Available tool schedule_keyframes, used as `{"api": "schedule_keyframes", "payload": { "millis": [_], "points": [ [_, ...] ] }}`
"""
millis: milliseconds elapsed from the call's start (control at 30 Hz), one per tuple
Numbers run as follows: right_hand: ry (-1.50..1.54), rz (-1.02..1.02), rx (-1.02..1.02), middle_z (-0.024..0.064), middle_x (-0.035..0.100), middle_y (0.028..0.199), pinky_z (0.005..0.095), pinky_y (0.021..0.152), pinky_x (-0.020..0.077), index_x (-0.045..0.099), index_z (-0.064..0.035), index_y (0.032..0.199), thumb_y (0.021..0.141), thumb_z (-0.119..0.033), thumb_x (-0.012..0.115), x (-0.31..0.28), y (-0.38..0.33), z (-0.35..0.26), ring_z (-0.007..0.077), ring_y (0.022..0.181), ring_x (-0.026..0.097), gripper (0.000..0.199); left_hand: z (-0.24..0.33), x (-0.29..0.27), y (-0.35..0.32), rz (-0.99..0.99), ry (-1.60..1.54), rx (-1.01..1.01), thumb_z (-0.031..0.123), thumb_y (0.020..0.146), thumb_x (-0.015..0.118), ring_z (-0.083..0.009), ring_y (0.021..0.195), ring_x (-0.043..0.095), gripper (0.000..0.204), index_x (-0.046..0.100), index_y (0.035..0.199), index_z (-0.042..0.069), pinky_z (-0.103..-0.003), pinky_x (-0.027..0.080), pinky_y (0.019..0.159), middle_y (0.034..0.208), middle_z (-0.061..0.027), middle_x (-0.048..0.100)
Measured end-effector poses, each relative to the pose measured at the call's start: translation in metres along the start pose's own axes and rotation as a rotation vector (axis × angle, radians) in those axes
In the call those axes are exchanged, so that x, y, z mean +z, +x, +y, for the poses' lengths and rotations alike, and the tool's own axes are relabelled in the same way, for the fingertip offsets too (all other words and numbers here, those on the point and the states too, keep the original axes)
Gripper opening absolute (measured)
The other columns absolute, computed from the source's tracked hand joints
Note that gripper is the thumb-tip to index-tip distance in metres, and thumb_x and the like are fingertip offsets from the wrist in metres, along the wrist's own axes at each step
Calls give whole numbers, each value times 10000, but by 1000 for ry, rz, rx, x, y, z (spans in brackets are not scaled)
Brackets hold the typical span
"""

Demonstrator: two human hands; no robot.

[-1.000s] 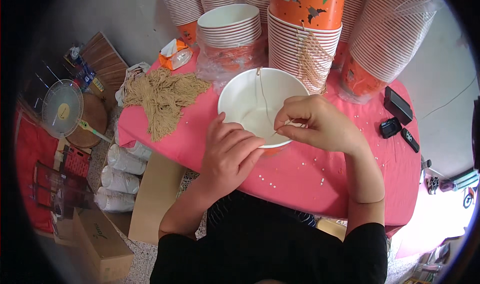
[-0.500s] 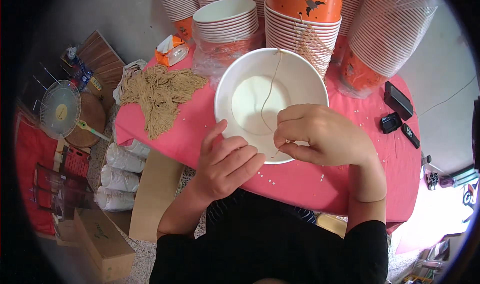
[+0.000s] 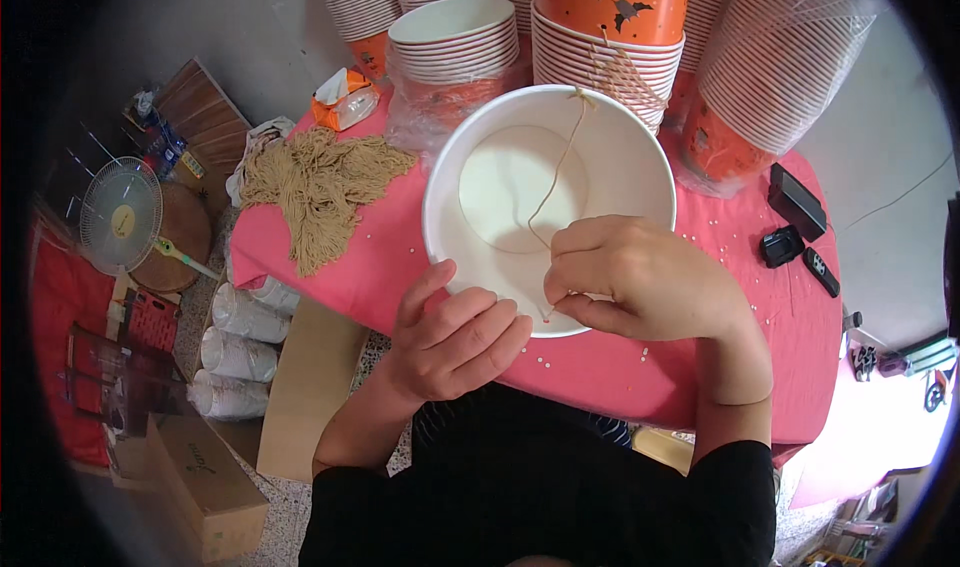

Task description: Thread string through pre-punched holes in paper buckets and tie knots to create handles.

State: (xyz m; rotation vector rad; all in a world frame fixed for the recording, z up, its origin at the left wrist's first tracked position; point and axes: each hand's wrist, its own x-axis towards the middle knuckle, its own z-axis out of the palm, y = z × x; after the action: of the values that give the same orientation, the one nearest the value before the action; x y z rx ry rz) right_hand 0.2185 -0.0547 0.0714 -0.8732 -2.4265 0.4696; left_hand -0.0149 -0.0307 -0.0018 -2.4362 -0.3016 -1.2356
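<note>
A large white-lined paper bucket (image 3: 640, 167) leans toward me at the table's front edge, its inside in view. From a knot at its far rim, a thin tan cord (image 3: 562, 162) runs down across the inside. My right hand (image 3: 645, 282) pinches the cord's near part between thumb and fingers, at a small hole by the near rim. The cord's end is hidden there. With curled fingers and raised index finger, my left hand (image 3: 455, 337) grips the bucket's near left rim from outside.
A heap of tan cords (image 3: 325, 187) lies at left on the pink tablecloth (image 3: 700, 387). Stacked paper buckets (image 3: 610, 72) line the back, beside an orange tissue pack (image 3: 345, 102). At right lie a black box (image 3: 797, 202) and a remote (image 3: 821, 271). Small white bits dot the cloth.
The bucket has tipped further toward me, showing more of its inside. My right hand keeps its pinch on the cord and has shifted slightly. My left hand has barely moved.
</note>
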Motion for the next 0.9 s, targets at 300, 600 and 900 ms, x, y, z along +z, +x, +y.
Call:
{"api": "schedule_keyframes", "payload": {
  "millis": [300, 600, 900],
  "points": [
    [14, -19, -17, 118, 532, 751, 448, 659, 454, 558, -24, 754, 776, -51, 614, 1, 1, 2, 330, 782, 583, 66, -1, 0, 1, -3, 0, 3, 140, 777, 665, -114, 893, 594, 141, 678, 916, 163, -477, 376, 1075, 889, 48, 633],
    [40, -73, -43, 127, 541, 765, 453, 680, 451, 561, -25, 759, 803, -78, 611, 10, 3, 12, 334, 789, 585, 85, -6, 4, 2, -33, -88, -74, 124, 742, 695, -163, 919, 580, 178, 685, 918, 145, -500, 356, 1073, 941, 33, 651],
    [158, -178, 94, 144, 604, 785, 411, 689, 462, 632, 8, 895, 809, -107, 653, 4, 7, 20, 319, 746, 600, 146, -18, 21, 3, -25, -196, -278, 92, 742, 721, -215, 968, 590, 201, 673, 937, 100, -492, 319, 1085, 1026, -17, 648]
  ]
}}
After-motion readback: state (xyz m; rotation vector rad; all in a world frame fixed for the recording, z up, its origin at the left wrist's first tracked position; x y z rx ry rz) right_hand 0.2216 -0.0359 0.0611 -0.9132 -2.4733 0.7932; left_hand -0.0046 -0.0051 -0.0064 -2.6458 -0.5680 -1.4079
